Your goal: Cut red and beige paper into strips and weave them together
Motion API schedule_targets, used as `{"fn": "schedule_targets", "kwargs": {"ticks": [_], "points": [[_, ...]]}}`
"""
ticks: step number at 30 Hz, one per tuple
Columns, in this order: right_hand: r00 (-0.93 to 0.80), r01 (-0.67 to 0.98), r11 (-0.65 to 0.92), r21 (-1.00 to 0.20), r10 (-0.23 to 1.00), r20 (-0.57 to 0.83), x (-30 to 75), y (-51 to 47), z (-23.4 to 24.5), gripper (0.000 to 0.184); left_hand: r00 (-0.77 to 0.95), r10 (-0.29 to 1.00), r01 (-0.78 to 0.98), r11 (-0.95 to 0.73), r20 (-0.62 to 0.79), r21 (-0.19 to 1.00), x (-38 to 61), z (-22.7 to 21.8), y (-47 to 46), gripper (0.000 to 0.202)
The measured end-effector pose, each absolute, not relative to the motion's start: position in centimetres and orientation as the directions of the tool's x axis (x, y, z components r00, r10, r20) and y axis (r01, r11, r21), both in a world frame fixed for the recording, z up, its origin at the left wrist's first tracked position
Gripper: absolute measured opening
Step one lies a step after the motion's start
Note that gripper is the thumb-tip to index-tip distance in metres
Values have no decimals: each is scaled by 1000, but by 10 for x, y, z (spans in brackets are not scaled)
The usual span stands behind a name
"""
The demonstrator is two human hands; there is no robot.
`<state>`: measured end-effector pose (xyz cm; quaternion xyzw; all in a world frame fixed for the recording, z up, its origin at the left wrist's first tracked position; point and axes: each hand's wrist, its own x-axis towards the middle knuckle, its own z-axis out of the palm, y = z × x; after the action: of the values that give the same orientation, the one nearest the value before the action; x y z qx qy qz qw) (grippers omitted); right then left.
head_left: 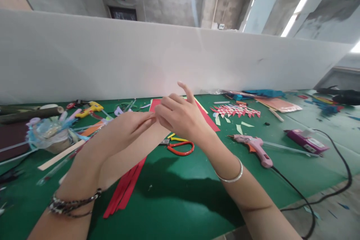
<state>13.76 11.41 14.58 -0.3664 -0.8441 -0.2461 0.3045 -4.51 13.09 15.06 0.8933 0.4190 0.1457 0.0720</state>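
Pale paper (pixel 133 153) left of the scissors (pixel 181 144), pinched by left fingers (pixel 142 120) and right fingers (pixel 170 108), seems light, creasable, best edge-held.

- Braided cord bracelet, dark with whitish flecks (pixel 60 205): one, on the left wrist; several thin strands bunched together, some looping apart; small dark knot or bead at one edge.
- Thin, rounded, silvery-white bangle (pixel 238 176): one, on the right forearm, above the wrist; narrow single band, bright sheen.
- Left hand (pixel 125 129) and right hand (pixel 180 115): bare, slender-fingered.
- Forearms (pixel 218 157): two, bare as far as visible.
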Motion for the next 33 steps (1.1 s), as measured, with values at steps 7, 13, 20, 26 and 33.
{"fn": "schedule_targets", "kwargs": {"ticks": [7,13,20,26,33], "points": [[-529,783,601,162,507,680,151,127,143,25,571,769,748,-632,289,204,-40,151,128,32],[-537,791,595,142,564,628,147,124,143,25,578,721,807,-574,381,-138,-29,145,128,37],[-526,757,649,75,537,660,159,129,144,20,600,657,792,-569,457,-221,-31,139,136,30],[-405,815,579,-2,573,712,181,141,145,17,456,754,890,-382,474,-248,-46,145,141,31],[-229,904,421,-75,624,747,211,151,146,15,217,865,971,-143,453,-192,-90,152,155,28]]}}
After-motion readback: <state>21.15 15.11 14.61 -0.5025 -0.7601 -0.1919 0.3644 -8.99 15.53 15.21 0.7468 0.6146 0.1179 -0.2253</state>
